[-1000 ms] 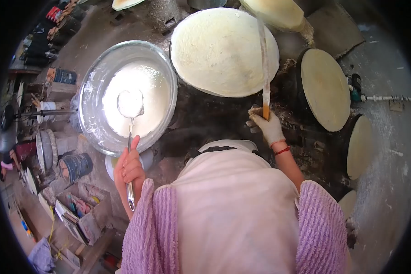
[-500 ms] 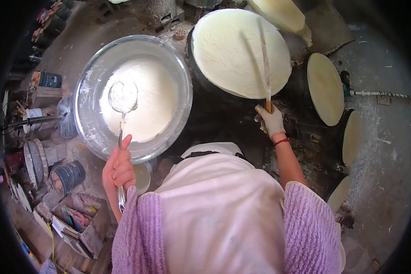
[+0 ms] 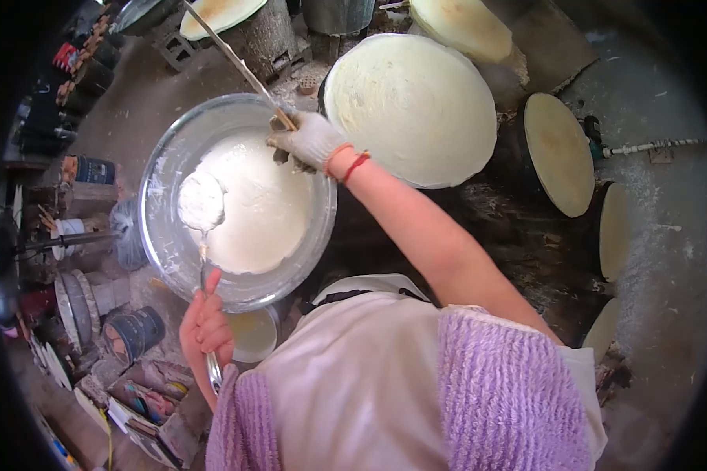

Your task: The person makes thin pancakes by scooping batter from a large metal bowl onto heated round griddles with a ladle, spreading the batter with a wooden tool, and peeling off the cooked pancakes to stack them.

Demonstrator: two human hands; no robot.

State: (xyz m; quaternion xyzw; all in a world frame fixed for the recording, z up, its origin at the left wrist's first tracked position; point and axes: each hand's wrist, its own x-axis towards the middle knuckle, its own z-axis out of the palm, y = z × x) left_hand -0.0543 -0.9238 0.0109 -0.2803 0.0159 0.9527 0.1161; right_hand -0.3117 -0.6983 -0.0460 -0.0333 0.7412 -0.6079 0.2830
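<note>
My left hand [image 3: 206,328] is closed around the handle of a metal ladle [image 3: 202,201], its bowl full of white batter above the basin. The wide metal basin [image 3: 154,196] holds more pale batter [image 3: 263,212]. My right hand [image 3: 310,140], in a soiled white glove, reaches across to the basin's upper right rim. It grips one end of a long wooden stick [image 3: 236,61], which points away to the upper left. Right of that hand lies a large round griddle covered with a pale sheet of batter [image 3: 412,110].
Further round griddles bear flatbreads: one at the top [image 3: 467,27] and several down the right, including a browned one [image 3: 559,155]. A small tub [image 3: 253,336] stands below the basin. Buckets [image 3: 136,331] and a cluttered crate [image 3: 153,400] are at left.
My right hand has swung left with the stick, from over the large griddle to above the basin's rim. My left hand keeps the filled ladle over the basin. The view has shifted slightly.
</note>
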